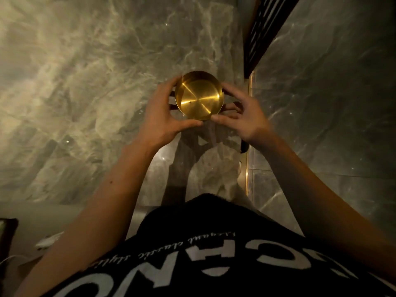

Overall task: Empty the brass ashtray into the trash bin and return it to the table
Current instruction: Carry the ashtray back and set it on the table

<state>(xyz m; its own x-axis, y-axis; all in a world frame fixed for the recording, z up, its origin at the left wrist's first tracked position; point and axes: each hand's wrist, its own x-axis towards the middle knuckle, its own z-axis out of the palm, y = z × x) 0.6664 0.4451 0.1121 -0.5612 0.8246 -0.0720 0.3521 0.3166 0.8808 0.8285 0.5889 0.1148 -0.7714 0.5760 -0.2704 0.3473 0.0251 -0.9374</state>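
A round brass ashtray (199, 96) is held in front of me over a grey marble floor, its shiny inside facing up and showing nothing but one tiny dark speck. My left hand (162, 112) wraps its left side, thumb along the near rim. My right hand (242, 115) holds its right side, thumb at the near rim and fingers beneath. No trash bin or table shows in this view.
Grey veined marble floor (85, 93) fills the view. A dark slatted strip (263, 31) with a brass edge (249, 133) runs at the right. My black printed shirt (203, 254) fills the bottom. Pale objects (49, 241) lie at the lower left.
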